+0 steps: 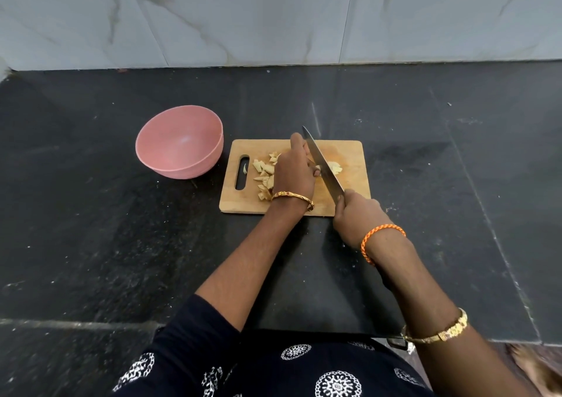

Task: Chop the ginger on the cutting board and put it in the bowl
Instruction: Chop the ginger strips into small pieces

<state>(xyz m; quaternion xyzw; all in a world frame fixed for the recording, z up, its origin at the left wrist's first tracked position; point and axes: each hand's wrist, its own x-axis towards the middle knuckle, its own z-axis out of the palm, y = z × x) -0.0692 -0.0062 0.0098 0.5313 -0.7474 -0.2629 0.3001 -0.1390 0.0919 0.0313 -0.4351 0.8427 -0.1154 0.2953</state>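
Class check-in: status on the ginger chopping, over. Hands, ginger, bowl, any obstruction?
Right hand grips knife, left hand steadies ginger on cutting board. Cut pieces piled near handle slot. Pink bowl empty, left of board. Path clear.

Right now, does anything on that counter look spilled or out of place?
One small thing: a pale sliver of ginger lies in the board's handle slot, apart from the cut pieces. The bowl stands upright and looks empty. The right hand grips the knife; the left hand steadies the ginger.
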